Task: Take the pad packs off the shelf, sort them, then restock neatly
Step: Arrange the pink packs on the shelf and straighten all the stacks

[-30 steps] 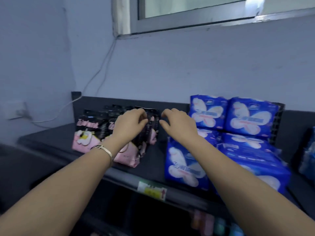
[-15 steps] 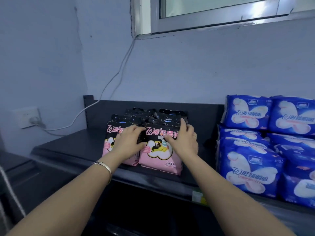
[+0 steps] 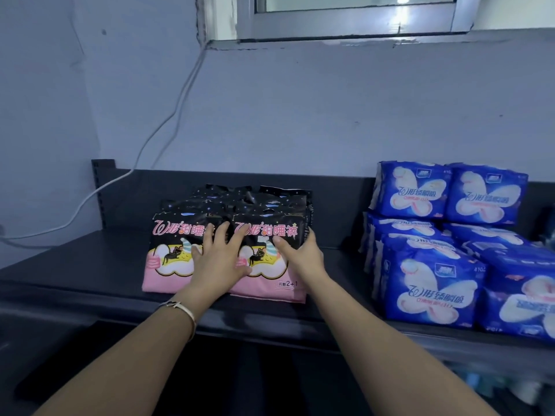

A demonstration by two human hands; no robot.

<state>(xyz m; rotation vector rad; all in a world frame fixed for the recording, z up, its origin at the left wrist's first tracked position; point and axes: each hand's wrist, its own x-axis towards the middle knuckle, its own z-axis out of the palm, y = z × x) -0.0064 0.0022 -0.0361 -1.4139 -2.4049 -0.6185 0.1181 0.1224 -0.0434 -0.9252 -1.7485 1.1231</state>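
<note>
Two rows of black-and-pink pad packs stand on the dark shelf (image 3: 75, 274), several deep. The left front pack (image 3: 168, 256) and the right front pack (image 3: 270, 280) lean side by side. My left hand (image 3: 219, 259) lies flat with spread fingers across the seam between these two. My right hand (image 3: 303, 256) holds the right front pack at its right edge, thumb on the face and fingers round the side. Blue pad packs (image 3: 429, 283) are stacked in two layers at the right end of the shelf.
A white cable (image 3: 168, 115) runs down the wall to the shelf's back left corner. A window frame (image 3: 345, 22) sits above. Bare shelf surface lies left of the pink packs and in the gap before the blue stack. A lower shelf is dark below.
My view has swung left and closer to the black-and-pink packs. My left hand moved from the left pack onto the seam between the front packs; my right hand slid to the right pack's edge.
</note>
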